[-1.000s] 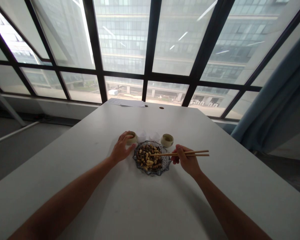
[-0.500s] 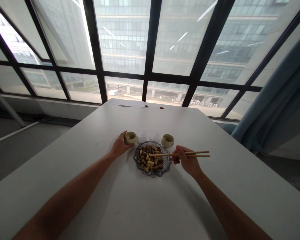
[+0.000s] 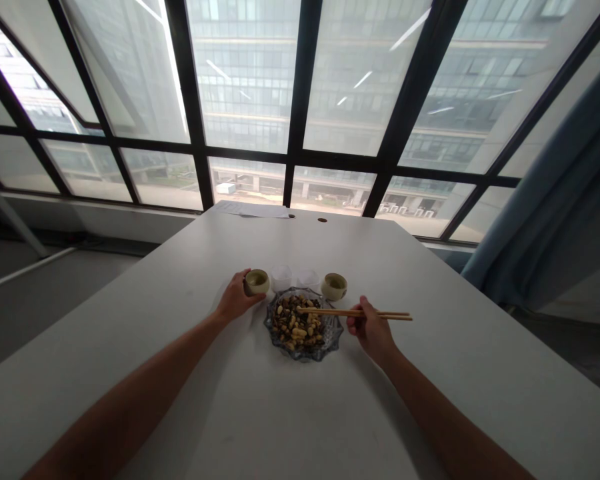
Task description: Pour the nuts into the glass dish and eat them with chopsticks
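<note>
My left hand (image 3: 236, 297) is curled around the left side of a small greenish cup (image 3: 257, 283) that stands on the table. A pair of wooden chopsticks (image 3: 340, 312) is held in my right hand (image 3: 373, 330), and their tips reach over the nuts. Between my hands sits a scalloped glass bowl (image 3: 334, 337) filled with a mix of peanuts (image 3: 300, 328) and dark seeds. Whether the tips pinch a nut is too small to tell. Behind the bowl's right side stands a second greenish cup (image 3: 334, 287), touched by neither hand.
Two clear plastic cups (image 3: 281, 277) stand between the greenish cups, behind the bowl. White papers (image 3: 253, 210) lie at the far end of the white table (image 3: 280, 413), by two round holes. Beyond are tall windows, with a blue curtain (image 3: 545, 180) on the right.
The chopsticks have come closer together and lie more level over the bowl. My left hand stays on its cup. The whole view has shifted slightly.
</note>
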The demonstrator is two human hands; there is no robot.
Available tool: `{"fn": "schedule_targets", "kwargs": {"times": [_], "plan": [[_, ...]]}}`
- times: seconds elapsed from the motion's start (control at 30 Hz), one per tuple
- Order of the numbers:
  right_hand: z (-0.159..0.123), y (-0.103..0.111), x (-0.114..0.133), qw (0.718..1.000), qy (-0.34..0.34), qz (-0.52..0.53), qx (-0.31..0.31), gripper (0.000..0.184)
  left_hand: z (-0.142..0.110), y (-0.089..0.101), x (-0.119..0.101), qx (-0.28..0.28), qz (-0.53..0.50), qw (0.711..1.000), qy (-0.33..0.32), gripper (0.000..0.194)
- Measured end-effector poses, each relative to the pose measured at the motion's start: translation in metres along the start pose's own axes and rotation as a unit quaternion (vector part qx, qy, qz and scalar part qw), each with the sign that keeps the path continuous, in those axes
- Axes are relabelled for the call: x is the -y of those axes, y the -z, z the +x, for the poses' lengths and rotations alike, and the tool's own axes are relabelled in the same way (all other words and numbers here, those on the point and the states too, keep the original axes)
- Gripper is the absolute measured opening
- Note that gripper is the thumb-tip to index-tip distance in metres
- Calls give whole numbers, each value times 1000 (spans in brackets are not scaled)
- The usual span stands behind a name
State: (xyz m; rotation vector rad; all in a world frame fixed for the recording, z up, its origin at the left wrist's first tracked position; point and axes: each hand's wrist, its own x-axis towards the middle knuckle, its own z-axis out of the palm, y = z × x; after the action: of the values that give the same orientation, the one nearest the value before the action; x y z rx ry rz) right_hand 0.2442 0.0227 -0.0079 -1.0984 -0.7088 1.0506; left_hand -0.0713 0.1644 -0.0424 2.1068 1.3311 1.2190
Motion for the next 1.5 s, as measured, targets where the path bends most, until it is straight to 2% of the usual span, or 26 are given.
{"fn": "schedule_targets", "kwargs": {"times": [0.17,0.47,0.67,0.9,1.07,1.17,1.27,1.37,1.43,1.5], "plan": [[5,1,-12,996,-53,49,-54,45,-3,1,2,-3,-23,1000,-17,80],[10,8,-18,1000,-9,14,-23,48,-3,3,2,10,-35,999,-29,79],[6,5,-19,998,-17,41,-48,50,-6,4,-3,15,-40,998,-46,76],[2,-2,-13,996,78,29,-45,57,-8,7,-9,21,-50,997,-60,74],[-14,-13,-5,987,139,-37,-67,59,-7,7,-7,26,-45,997,-57,75],[-25,-14,1,967,211,-131,-49,58,-6,6,-4,21,-40,998,-51,76],[-32,-10,6,935,280,-219,0,56,-6,4,-1,11,-37,998,-42,77],[-34,-4,9,905,320,-278,37,55,-5,3,0,6,-39,999,-36,78],[-34,-2,10,899,329,-286,43,54,-6,3,0,5,-40,999,-36,78],[-34,-3,9,908,319,-268,38,54,-6,4,1,5,-38,999,-36,78]]}}
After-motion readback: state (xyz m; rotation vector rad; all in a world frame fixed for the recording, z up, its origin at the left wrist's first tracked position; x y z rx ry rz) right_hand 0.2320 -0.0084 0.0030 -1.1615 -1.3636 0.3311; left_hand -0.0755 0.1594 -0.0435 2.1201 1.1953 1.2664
